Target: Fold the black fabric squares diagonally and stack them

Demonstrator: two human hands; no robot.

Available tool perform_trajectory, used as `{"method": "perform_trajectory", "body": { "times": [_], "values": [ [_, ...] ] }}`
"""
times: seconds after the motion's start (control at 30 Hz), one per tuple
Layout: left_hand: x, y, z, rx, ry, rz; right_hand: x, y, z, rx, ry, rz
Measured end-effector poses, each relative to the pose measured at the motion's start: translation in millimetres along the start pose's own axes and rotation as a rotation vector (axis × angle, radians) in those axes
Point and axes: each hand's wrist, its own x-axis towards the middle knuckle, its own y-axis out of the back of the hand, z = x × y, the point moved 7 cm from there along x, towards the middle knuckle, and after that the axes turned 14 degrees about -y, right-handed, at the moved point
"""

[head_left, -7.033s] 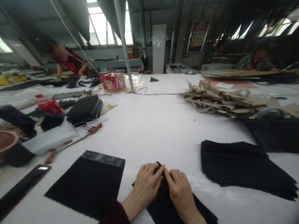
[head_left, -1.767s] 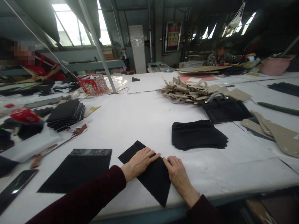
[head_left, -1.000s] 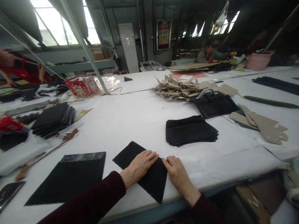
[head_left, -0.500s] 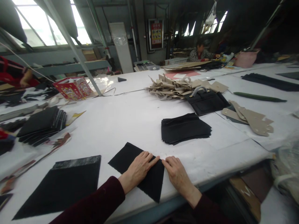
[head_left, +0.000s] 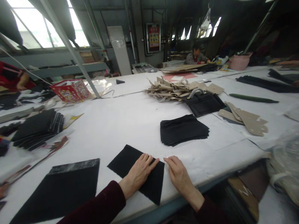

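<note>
Near the front edge of the table, my black fabric panel lies aslant, one corner toward that edge. My left grip is flat upon it, clasping nothing. My right grip, loosely curled and apparently empty, has shifted from the panel's right-hand corner to just beside it; the left alone, I judge, now steadies the cloth. Farther toward the back edge: stacked black pieces.

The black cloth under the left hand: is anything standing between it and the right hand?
Nothing visible. The left hand rests on the black cloth; the right hand is beside its right corner, though whether it touches is unclear.
</note>
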Motion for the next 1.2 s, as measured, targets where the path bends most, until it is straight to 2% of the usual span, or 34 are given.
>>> {"method": "perform_trajectory", "body": {
  "times": [0.17, 0.3, 0.53, 0.67, 0.77, 0.87, 1.0, 1.1, 1.2],
  "values": [
    [-3.8, -7.6, -1.6, -0.049, 0.023, 0.031, 0.6, -21.8, -22.5, -0.203, 0.047, -0.043],
    [-19.2, -14.3, -14.4, -0.1, 0.054, 0.057, -5.4, -27.4, -26.5, -0.306, 0.075, -0.04],
    [-57.9, -20.5, -77.2, -0.075, 0.199, -0.015, -7.3, -30.1, -22.6, -0.296, 0.081, -0.068],
    [-64.1, -15.1, -105.2, -0.142, 0.289, -0.004, -3.2, -26.3, -20.5, -0.253, 0.034, -0.124],
    [-63.1, -10.2, -116.1, -0.22, 0.38, 0.032, 9.4, -20.9, -16.4, -0.173, -0.077, -0.227],
    [-60.4, -10.0, -117.9, -0.292, 0.427, 0.033, 28.5, -16.6, -17.9, -0.069, -0.18, -0.28],
    [-58.4, -12.0, -107.4, -0.377, 0.383, 0.061, 46.9, -23.0, -28.9, 0.051, -0.201, -0.31],
    [-60.9, -11.2, -97.1, -0.494, 0.395, 0.114, 45.8, -34.3, -27.0, 0.116, -0.216, -0.37],
    [-56.5, -6.0, -85.6, -0.678, 0.408, 0.163, 35.9, -37.4, -8.9, 0.198, -0.272, -0.429]
  ]
}}
